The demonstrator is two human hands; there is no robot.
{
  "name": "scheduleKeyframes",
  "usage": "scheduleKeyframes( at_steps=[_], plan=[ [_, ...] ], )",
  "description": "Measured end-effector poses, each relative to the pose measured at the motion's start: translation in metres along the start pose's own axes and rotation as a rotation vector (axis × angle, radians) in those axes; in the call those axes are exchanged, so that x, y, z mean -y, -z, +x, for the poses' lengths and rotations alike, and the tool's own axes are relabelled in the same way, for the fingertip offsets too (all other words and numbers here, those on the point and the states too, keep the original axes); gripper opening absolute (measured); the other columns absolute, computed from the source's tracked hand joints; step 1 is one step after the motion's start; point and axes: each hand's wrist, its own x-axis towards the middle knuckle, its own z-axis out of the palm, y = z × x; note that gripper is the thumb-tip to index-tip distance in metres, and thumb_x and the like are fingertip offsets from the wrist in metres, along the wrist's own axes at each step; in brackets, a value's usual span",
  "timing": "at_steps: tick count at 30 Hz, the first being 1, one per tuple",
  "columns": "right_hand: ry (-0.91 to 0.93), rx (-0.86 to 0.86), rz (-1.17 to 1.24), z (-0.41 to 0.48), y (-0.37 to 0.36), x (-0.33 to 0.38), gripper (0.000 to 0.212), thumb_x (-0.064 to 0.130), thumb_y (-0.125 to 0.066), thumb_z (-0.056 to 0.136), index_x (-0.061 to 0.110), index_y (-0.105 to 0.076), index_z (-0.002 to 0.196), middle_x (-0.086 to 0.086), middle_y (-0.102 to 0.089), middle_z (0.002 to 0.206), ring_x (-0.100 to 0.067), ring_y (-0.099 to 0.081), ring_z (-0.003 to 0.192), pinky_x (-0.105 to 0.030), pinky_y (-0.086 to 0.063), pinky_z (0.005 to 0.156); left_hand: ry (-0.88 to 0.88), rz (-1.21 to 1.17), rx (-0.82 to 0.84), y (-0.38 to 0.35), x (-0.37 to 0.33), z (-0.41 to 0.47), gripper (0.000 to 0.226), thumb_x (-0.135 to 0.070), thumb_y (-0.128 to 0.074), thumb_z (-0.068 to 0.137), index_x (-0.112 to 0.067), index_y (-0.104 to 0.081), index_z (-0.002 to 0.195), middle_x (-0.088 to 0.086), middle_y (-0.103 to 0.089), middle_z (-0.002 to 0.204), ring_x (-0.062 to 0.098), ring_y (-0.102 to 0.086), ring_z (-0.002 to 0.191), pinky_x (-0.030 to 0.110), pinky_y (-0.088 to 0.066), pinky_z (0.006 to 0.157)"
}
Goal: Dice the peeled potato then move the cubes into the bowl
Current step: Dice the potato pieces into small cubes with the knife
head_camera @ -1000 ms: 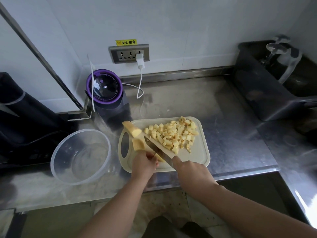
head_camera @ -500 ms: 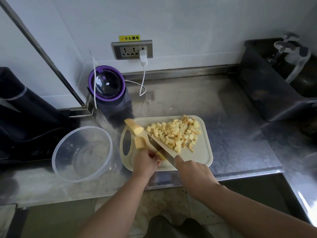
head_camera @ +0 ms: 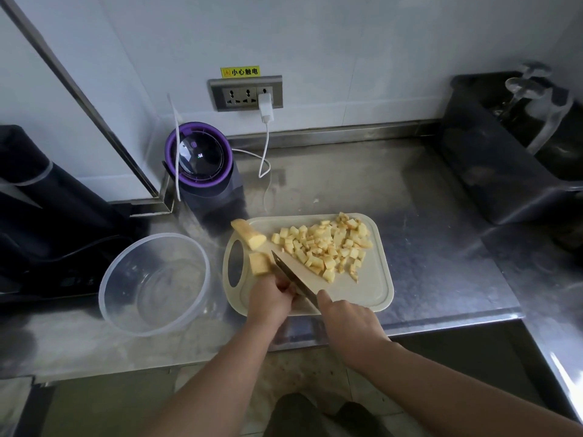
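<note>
Head view, steel counter (head_camera: 426, 247), white wall (head_camera: 347, 42), clear bowl (head_camera: 108, 298) beside cutting board (head_camera: 375, 288)

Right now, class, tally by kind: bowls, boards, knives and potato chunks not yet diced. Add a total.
bowl: 1
board: 1
knife: 1
potato chunks: 2
Total: 5

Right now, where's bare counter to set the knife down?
Free: counter right of the board, up to the dark bin; also behind the board, between cable and bin. Crowded: board's left end, where left hand holds potato and right hand the knife; bowl fills the left.
</note>
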Motion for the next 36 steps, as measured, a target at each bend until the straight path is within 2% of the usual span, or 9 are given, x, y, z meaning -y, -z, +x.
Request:
scheduleKeyframes(
  at_steps=[7, 13, 18, 24, 26, 29, 33, 34, 36],
  plan=[
    [-0.018, -0.02, -0.017, 0.012, 0.0, 0.001, 0.043, 0.009, -0.052, 0.098, 0.021, -0.032, 0.134, 0.004, -0.043, 0.076, -0.01, -0.052, 0.067, -0.023, -0.049, 0.062, 0.003, -0.002, -0.003, 0.0, 0.001, 0.001, 0.006, -0.015, -0.063, 0.089, -0.017, -0.069, 0.091, -0.001, -0.072, 0.085, 0.02, -0.069, 0.085, 0.041, -0.056, 0.084],
    [0.041, -0.079, -0.165, 0.008, 0.021, -0.016, 0.052, 0.003, -0.052, 0.092, 0.021, -0.029, 0.136, 0.002, -0.05, 0.081, -0.021, -0.058, 0.072, -0.032, -0.05, 0.065, 0.048, -0.089, 0.043, 0.0, -0.003, 0.001, 0.011, -0.015, -0.06, 0.094, -0.008, -0.068, 0.091, 0.004, -0.071, 0.082, 0.014, -0.068, 0.075, 0.026, -0.057, 0.073],
    [0.076, -0.152, -0.311, 0.004, 0.03, -0.032, 0.055, 0.0, -0.054, 0.09, 0.019, -0.032, 0.136, 0.003, -0.041, 0.081, -0.017, -0.043, 0.054, -0.032, -0.047, 0.058, 0.15, -0.257, 0.178, 0.015, -0.015, -0.011, 0.009, -0.005, -0.052, 0.096, -0.012, -0.057, 0.094, 0.005, -0.066, 0.092, 0.014, -0.066, 0.083, 0.025, -0.056, 0.074],
    [0.202, -0.16, -0.416, -0.007, 0.023, -0.047, 0.058, 0.003, -0.059, 0.091, 0.018, -0.033, 0.14, -0.003, -0.054, 0.114, -0.021, -0.056, 0.068, -0.03, -0.054, 0.066, -0.118, -0.197, -0.15, 0.072, -0.027, -0.029, 0.019, -0.006, -0.047, 0.097, -0.018, -0.061, 0.094, -0.001, -0.068, 0.093, 0.007, -0.065, 0.081, 0.023, -0.053, 0.071],
    [0.207, -0.162, -0.429, -0.01, 0.022, -0.047, 0.059, 0.004, -0.06, 0.091, 0.017, -0.032, 0.142, -0.006, -0.05, 0.124, -0.021, -0.053, 0.069, -0.028, -0.051, 0.064, -0.289, -0.133, -0.245, 0.086, -0.039, -0.03, 0.021, -0.006, -0.049, 0.096, -0.021, -0.063, 0.091, -0.01, -0.067, 0.091, -0.003, -0.062, 0.078, 0.013, -0.048, 0.069],
    [0.21, -0.158, -0.447, -0.011, 0.019, -0.041, 0.057, 0.004, -0.058, 0.093, 0.014, -0.03, 0.143, -0.009, -0.046, 0.128, -0.021, -0.046, 0.069, -0.028, -0.042, 0.061, -0.527, 0.191, 0.004, 0.088, -0.063, -0.029, 0.031, -0.005, -0.049, 0.093, -0.028, -0.069, 0.089, -0.022, -0.063, 0.093, -0.012, -0.058, 0.081, 0.003, -0.04, 0.069],
    [0.259, -0.218, -0.464, -0.008, 0.015, -0.037, 0.061, 0.013, -0.087, 0.065, 0.015, -0.058, 0.118, -0.007, -0.058, 0.096, -0.017, -0.032, 0.05, -0.024, -0.029, 0.044, -0.544, 0.658, 0.441, 0.056, -0.07, -0.024, 0.035, -0.007, -0.045, 0.096, -0.026, -0.073, 0.104, -0.01, -0.064, 0.114, 0.004, -0.057, 0.102, 0.024, -0.045, 0.095],
    [0.27, -0.214, -0.448, -0.008, 0.015, -0.036, 0.062, 0.015, -0.089, 0.063, 0.014, -0.059, 0.117, -0.007, -0.059, 0.094, -0.016, -0.033, 0.049, -0.024, -0.03, 0.043, -0.53, 0.73, 0.465, 0.048, -0.066, -0.019, 0.035, -0.008, -0.045, 0.096, -0.025, -0.072, 0.109, -0.007, -0.065, 0.113, 0.008, -0.059, 0.099, 0.027, -0.048, 0.092],
    [0.264, -0.16, -0.42, -0.005, 0.009, -0.034, 0.056, 0.01, -0.072, 0.085, 0.012, -0.044, 0.133, -0.011, -0.053, 0.112, -0.019, -0.041, 0.059, -0.028, -0.04, 0.054, -0.524, 0.846, 0.455, 0.038, -0.058, -0.011, 0.036, -0.008, -0.045, 0.095, -0.025, -0.07, 0.114, -0.003, -0.065, 0.108, 0.014, -0.06, 0.09, 0.028, -0.051, 0.079]
  ],
)
